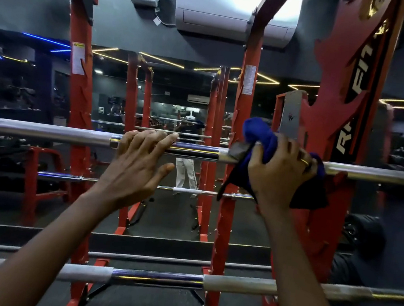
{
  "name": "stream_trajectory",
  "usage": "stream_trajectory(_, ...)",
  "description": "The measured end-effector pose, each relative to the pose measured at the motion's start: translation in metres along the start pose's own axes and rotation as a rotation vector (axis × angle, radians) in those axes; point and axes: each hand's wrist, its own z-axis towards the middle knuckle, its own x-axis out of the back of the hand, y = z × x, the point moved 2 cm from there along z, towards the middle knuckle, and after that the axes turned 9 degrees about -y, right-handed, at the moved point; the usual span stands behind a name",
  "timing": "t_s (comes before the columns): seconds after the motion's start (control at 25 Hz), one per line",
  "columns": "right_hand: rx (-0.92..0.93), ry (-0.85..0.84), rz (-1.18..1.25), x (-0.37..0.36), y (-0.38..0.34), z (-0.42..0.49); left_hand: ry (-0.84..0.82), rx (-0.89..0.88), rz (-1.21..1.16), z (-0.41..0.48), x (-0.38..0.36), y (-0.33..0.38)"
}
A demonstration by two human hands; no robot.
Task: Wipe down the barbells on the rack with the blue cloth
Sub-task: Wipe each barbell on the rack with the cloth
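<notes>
A chrome barbell [191, 150] lies level across the red steel rack [245, 107], its smooth mirror-bright middle flanked by duller matte stretches. The left hand [136, 168] rests on the polished part, fingers [147, 139] draped loosely over the top, thumb apart below. The right hand [279, 171] clutches the bunched, soft blue cloth [261, 134] against the bar beside the upright, fingers curled round it. A second barbell [156, 277] sits lower down.
</notes>
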Motion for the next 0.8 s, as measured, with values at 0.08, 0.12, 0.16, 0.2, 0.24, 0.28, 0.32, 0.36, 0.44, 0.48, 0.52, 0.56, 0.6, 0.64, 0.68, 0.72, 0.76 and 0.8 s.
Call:
stream_trajectory(0.08, 0.109, -0.052, -0.033, -0.008, -0.030, -0.016, 0.023, 0.060, 0.034, 0.002, -0.005, 0.003)
stream_trajectory(0.12, 0.197, -0.077, -0.036, -0.012, -0.041, -0.026, 0.030, 0.085, 0.052, 0.002, -0.007, 0.005)
stream_trajectory(0.16, 0.291, -0.102, -0.027, -0.015, -0.047, -0.034, 0.038, 0.099, 0.066, 0.002, -0.008, 0.006)
stream_trajectory(0.2, 0.377, -0.127, -0.011, -0.016, -0.045, -0.036, 0.041, 0.101, 0.071, 0.001, -0.007, 0.005)
stream_trajectory(0.24, 0.434, -0.146, 0.004, -0.013, -0.035, -0.032, 0.044, 0.096, 0.073, 0.000, -0.005, 0.004)
stream_trajectory(0.28, 0.443, -0.142, 0.008, -0.008, -0.021, -0.025, 0.053, 0.088, 0.077, 0.000, -0.003, 0.002)
stream_trajectory(0.32, 0.396, -0.107, 0.006, -0.003, -0.003, -0.016, 0.054, 0.079, 0.077, -0.001, -0.001, 0.001)
stream_trajectory(0.36, 0.304, -0.052, 0.007, 0.004, 0.016, -0.007, 0.047, 0.072, 0.068, -0.003, 0.001, 0.001)
stream_trajectory(0.44, 0.115, 0.029, 0.001, 0.016, 0.042, 0.009, 0.032, 0.060, 0.033, -0.003, 0.002, 0.002)
stream_trajectory(0.48, 0.046, 0.029, -0.014, 0.017, 0.044, 0.012, 0.018, 0.044, 0.034, -0.002, 0.003, 0.000)
stream_trajectory(0.52, -0.007, 0.006, -0.031, 0.015, 0.039, 0.013, -0.004, 0.023, 0.050, -0.001, 0.005, -0.003)
stream_trajectory(0.56, -0.044, -0.026, -0.041, 0.012, 0.030, 0.011, -0.028, 0.005, 0.074, 0.000, 0.009, -0.010)
stream_trajectory(0.6, -0.057, -0.056, -0.037, 0.010, 0.019, 0.008, -0.049, 0.000, 0.094, 0.002, 0.013, -0.019)
stream_trajectory(0.64, -0.035, -0.081, -0.025, 0.007, 0.007, 0.003, -0.062, 0.006, 0.108, 0.002, 0.017, -0.029)
stream_trajectory(0.68, 0.018, -0.101, -0.015, 0.004, -0.006, -0.004, -0.061, 0.016, 0.120, 0.001, 0.020, -0.036)
stream_trajectory(0.72, 0.087, -0.113, -0.014, -0.001, -0.020, -0.014, -0.050, 0.028, 0.128, -0.002, 0.021, -0.042)
stream_trajectory(0.76, 0.158, -0.126, -0.018, -0.008, -0.036, -0.026, -0.039, 0.042, 0.132, -0.005, 0.021, -0.046)
stream_trajectory(0.8, 0.226, -0.143, -0.021, -0.014, -0.051, -0.037, -0.035, 0.053, 0.132, -0.009, 0.020, -0.047)
